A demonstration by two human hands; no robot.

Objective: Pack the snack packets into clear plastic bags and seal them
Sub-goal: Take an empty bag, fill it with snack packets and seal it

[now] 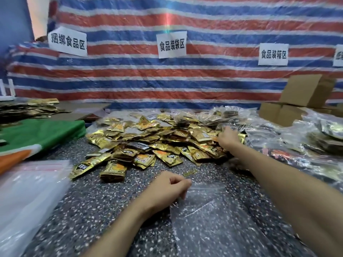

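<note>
Just before the pile of snack packets (pixel 148 141), clear plastic bag (pixel 213 219) is laid, its edge is pinched by the left hand (pixel 167 188), right hand (pixel 229 138) is placed on the pile's right side, its grip cannot be told

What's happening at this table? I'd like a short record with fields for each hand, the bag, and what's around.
Left hand: pinches the mouth of the clear plastic bag, lying flat on the speckled table
Right hand: stretched onto the pile of gold snack packets; grasp unclear
Near left: stack of spare clear bags
Far right: cardboard boxes
Backdrop: striped tarp with paper signs
</note>
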